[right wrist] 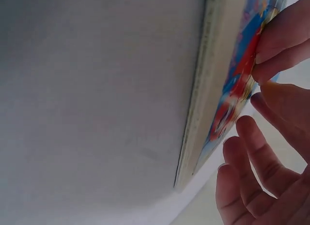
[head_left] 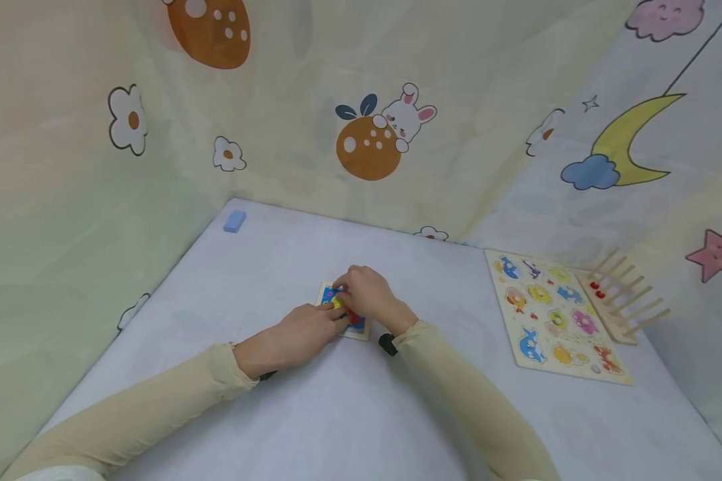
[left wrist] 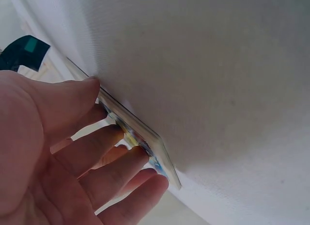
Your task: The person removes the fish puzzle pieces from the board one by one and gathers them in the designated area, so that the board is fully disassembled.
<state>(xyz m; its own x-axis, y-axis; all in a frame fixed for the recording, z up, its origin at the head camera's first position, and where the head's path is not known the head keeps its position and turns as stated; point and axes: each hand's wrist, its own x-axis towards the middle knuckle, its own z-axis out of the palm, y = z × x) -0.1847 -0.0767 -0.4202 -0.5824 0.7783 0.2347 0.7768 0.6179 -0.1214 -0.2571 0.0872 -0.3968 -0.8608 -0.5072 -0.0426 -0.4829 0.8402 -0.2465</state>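
A small wooden picture puzzle board (head_left: 361, 331) with blue, red and yellow parts lies on the white table, partly covered by both hands. Relaxed fingers of my left hand (head_left: 309, 331) rest on its face, with the thumb near its edge in the left wrist view. Over the far side of the board, my right hand (head_left: 366, 292) brings thumb and index finger together on a puzzle piece (right wrist: 249, 87), its other fingers bent loosely. The fingertips hide most of that piece, so its shape is unclear.
A large wooden animal puzzle (head_left: 553, 321) lies at the right. Beside it is a wooden peg stand (head_left: 620, 310) with several upright pegs and red beads. A light blue block (head_left: 234, 221) sits at the far left corner. Printed fabric walls surround the table.
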